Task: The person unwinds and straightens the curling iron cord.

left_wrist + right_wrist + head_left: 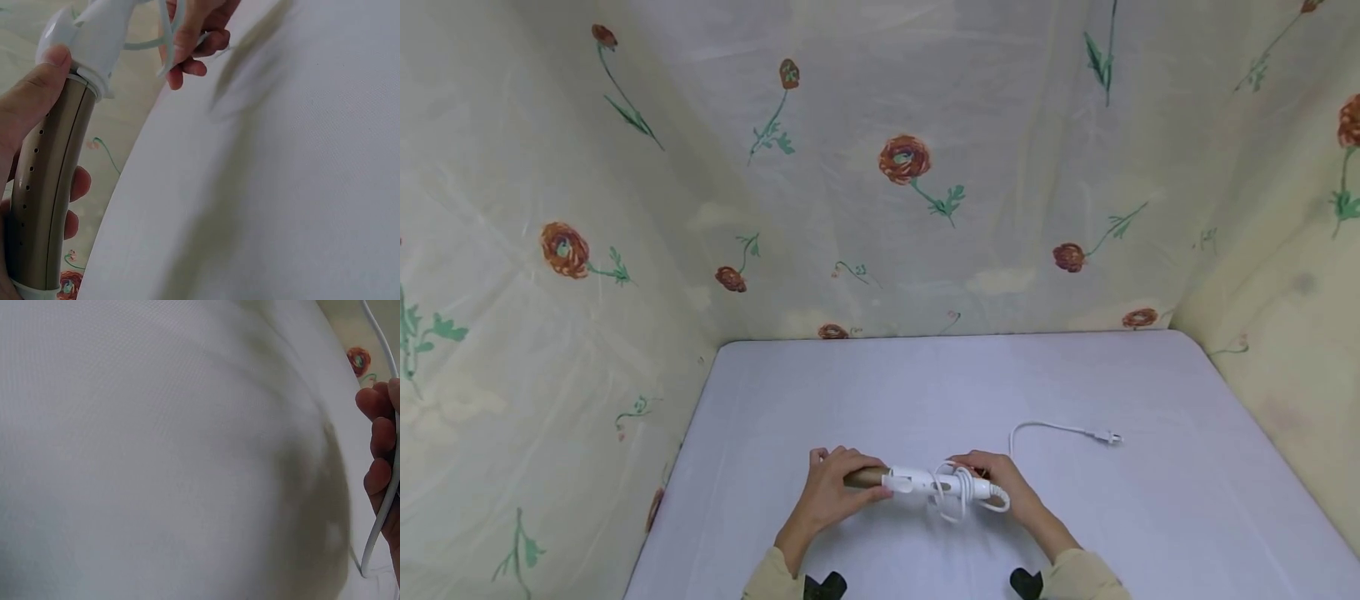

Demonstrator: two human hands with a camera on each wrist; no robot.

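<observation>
Held low over the near middle of the worktop (1150, 500): curling iron (910, 481), gold barrel wrapped by left hand (833, 492), white cord (958, 487) looped at the handle, pinched by right hand (1000, 483). Plug (1108, 437) lay far right. Best kept steady, loops snug and even.

— What's that in the middle?
— A curling iron (901, 480), lying crosswise just above the white table: gold perforated barrel to the left, white handle to the right.
— And its cord?
— The white cord (958, 486) loops loosely around the handle; the rest trails right, its plug (1107, 436) lying flat on the table.
</observation>
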